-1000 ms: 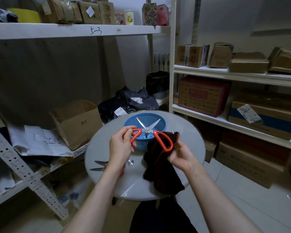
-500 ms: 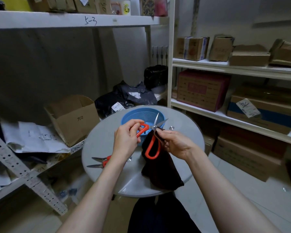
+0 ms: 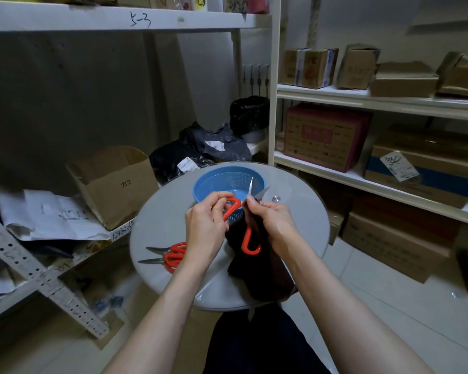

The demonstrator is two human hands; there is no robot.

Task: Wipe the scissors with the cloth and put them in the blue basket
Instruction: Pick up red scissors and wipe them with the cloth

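Orange-handled steel scissors [image 3: 230, 209]: being held, blades apart, above the round grey bench [image 3: 162, 220], tips showing against the blue perforated plastic basket [image 3: 214, 182]. Left hand [image 3: 204, 230]: grip curling round one handle loop. Right hand [image 3: 274, 225]: grip pinching the dark brown cloth [image 3: 262, 276] against the pivot.

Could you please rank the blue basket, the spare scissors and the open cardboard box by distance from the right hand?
1. Blue basket, just beyond the right hand.
2. Spare scissors, on the table's left side.
3. Open cardboard box, off the table, far left.
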